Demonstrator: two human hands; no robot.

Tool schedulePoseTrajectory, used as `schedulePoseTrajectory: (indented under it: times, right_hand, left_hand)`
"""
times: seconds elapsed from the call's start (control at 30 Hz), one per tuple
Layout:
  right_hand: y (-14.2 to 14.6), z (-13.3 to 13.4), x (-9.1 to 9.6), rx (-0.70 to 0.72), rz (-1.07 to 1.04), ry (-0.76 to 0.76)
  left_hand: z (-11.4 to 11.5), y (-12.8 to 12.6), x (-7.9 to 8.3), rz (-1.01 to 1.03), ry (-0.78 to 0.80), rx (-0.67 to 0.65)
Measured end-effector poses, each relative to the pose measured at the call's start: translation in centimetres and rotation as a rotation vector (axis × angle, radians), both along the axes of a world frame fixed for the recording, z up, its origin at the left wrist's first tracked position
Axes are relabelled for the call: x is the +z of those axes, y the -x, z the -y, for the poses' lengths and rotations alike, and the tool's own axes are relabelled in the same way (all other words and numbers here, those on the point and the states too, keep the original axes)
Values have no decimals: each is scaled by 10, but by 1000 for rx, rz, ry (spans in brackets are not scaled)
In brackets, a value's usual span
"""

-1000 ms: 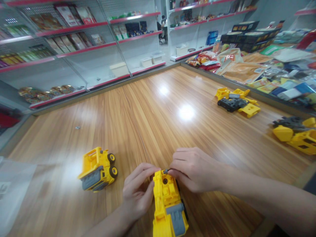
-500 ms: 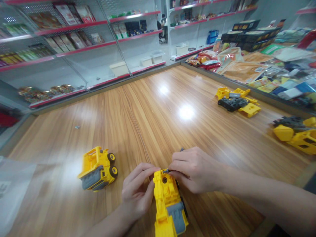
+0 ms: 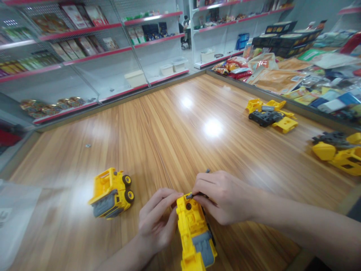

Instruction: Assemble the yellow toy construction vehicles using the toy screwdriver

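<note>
A yellow toy construction vehicle (image 3: pixel 194 222) with a grey windshield and dark wheels stands in front of me; its near end runs off the bottom of the view. At its far left corner my left hand (image 3: pixel 158 218) is closed on the yellow body with thumb and fingers. My right hand (image 3: pixel 220 195) pinches a small grey screw-like piece (image 3: pixel 189 196) against the vehicle's far end. Close by on the body is a round hole with a dark screw (image 3: pixel 188 206). Beyond my right knuckles a small dark grey tip (image 3: pixel 208 171) shows; what it belongs to is hidden.
A yellow toy dump truck (image 3: pixel 113 194) lies tipped at the left. Loose yellow and black toy parts (image 3: pixel 270 114) sit at the right, more toy parts (image 3: pixel 337 152) nearer. A clear plastic bag (image 3: pixel 18 222) covers the left corner. Packaged goods (image 3: pixel 276 79) lie past the table's right rim.
The toy vehicle's near end has shifted slightly right. Both hands stay at its far end, the right one a touch lower, and more of the dark tip shows.
</note>
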State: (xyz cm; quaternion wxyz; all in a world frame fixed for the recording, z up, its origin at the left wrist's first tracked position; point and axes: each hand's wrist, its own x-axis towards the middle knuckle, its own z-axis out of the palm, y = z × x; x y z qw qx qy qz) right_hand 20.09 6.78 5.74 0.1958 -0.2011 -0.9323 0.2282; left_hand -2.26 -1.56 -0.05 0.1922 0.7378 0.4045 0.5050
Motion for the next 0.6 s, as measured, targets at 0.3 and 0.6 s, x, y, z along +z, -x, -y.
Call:
schedulePoseTrajectory:
  times: [0.3,0.6]
  right_hand:
    - [2,-1,2,-8,40,16]
    - [1,-2,0,17,13,-3]
  left_hand:
    - [-1,-3,6,-7,-12,-4]
    - [-1,1,0,-5,-11,-6]
